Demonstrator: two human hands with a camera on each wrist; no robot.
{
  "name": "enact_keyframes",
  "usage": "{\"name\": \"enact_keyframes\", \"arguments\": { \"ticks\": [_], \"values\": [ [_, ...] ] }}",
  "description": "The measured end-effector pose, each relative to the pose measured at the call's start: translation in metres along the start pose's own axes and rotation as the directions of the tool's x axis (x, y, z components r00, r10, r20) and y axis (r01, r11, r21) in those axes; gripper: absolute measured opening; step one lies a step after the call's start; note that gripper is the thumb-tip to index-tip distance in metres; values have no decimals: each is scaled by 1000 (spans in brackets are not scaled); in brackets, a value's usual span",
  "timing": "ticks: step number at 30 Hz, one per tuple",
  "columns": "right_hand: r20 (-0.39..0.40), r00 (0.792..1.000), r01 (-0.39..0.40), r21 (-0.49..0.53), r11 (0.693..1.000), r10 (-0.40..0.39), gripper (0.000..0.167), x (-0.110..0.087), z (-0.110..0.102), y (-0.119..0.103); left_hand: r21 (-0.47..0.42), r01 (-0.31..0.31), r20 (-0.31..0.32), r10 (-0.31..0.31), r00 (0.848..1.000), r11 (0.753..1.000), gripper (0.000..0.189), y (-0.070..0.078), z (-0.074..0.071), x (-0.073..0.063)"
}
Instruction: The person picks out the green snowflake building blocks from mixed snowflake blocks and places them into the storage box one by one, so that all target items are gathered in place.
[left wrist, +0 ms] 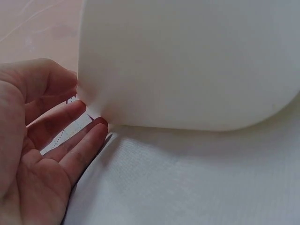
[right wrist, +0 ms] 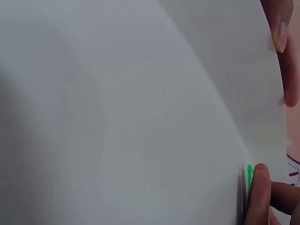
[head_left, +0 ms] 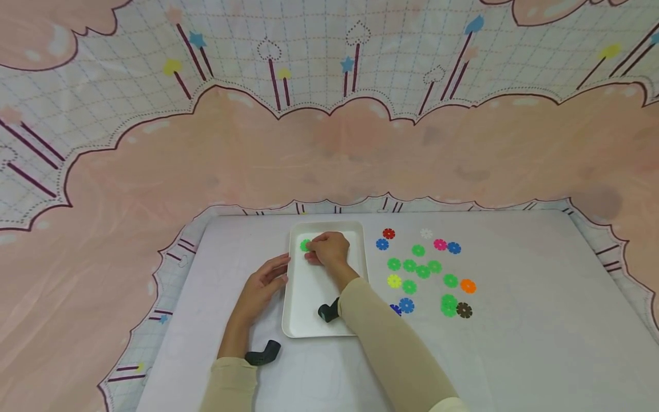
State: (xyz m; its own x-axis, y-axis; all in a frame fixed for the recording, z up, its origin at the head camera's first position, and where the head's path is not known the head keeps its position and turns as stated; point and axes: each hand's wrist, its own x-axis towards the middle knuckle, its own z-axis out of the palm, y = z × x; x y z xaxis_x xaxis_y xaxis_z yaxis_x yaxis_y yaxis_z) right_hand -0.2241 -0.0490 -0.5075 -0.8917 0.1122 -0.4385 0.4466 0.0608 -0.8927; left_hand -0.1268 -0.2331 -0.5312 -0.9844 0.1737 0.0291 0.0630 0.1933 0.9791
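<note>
A white rectangular tray lies on the table. Over its far left corner, my right hand pinches a bright green notched plastic disc between thumb and fingers. That green disc shows only as a thin edge beside the thumb in the right wrist view, close to the tray's inner wall. My left hand rests at the tray's left side with loosely bent fingers. Up close in the left wrist view, the left fingertips touch the outside of the tray wall.
Right of the tray, loose notched discs are scattered on the white tablecloth: several green discs, blue discs, an orange disc, a brown disc and others. Black wrist devices sit at both wrists. A patterned curtain hangs behind.
</note>
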Motion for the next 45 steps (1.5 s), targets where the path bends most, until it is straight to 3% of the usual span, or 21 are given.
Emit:
{"name": "enact_keyframes", "arguments": {
  "ticks": [9,45],
  "values": [
    [-5,1000,5,-63,998,-5,12,-1,1,0,6,17,-5,-17,1000,1000,45,1,0,0],
    [2,1000,-1,-60,998,1,15,4,3,2,6,30,-14,-30,999,1000,45,0,0,0]
  ]
}}
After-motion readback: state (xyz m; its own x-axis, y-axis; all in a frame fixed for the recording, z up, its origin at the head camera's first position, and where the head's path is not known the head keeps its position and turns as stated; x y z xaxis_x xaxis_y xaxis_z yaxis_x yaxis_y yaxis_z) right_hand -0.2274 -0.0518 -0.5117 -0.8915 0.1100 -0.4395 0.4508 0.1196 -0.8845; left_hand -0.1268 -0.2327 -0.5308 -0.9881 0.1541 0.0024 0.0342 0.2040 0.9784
